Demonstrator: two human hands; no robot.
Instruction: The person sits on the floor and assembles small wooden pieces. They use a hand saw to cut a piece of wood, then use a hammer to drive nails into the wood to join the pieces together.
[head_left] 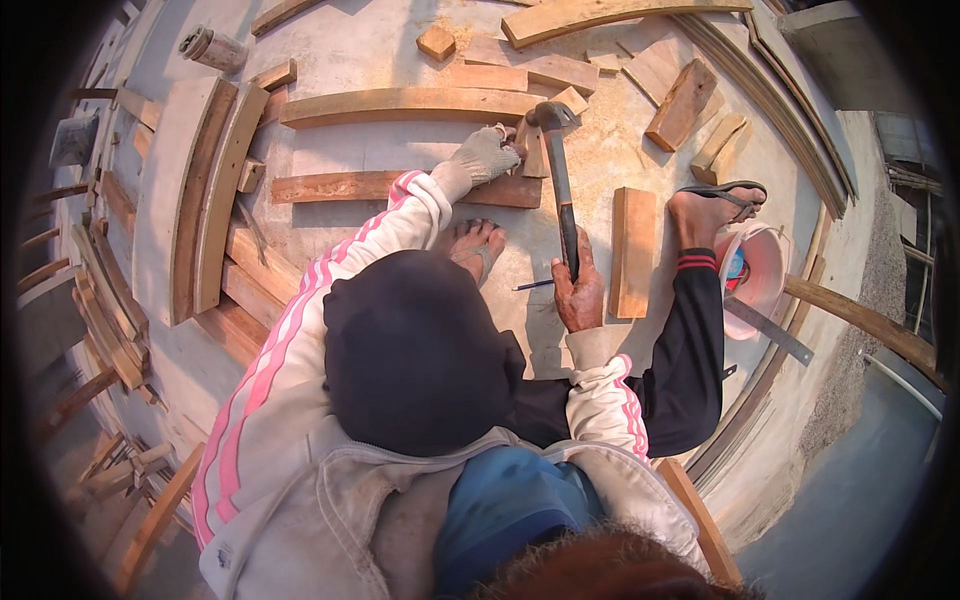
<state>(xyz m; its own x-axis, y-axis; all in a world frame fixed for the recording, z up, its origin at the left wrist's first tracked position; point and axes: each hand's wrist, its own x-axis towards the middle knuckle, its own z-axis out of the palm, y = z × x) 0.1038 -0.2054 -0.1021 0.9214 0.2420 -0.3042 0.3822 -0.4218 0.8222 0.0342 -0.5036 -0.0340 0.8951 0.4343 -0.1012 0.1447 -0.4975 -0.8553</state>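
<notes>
My right hand (580, 290), bare, is closed around the dark handle of a claw hammer (564, 185). The hammer's head is over a short wooden piece (534, 155) that lies between two beams. My left hand (485, 157), in a grey knitted glove with the fingertips bare, is closed at the left edge of that piece. What its fingers pinch, if anything, is hidden. The upper curved beam (410, 104) passes beyond my left hand, and the lower beam (350, 187) runs under my left forearm. A dark pencil-like stick (533, 285) lies beside my right hand.
A wooden block (633, 252) lies right of my right hand, with more blocks (682, 105) beyond. A pink bucket (757, 265) with a metal ruler (768, 328) across it stands by my right foot. Stacked planks (215, 190) are at left. Sawdust covers the far floor.
</notes>
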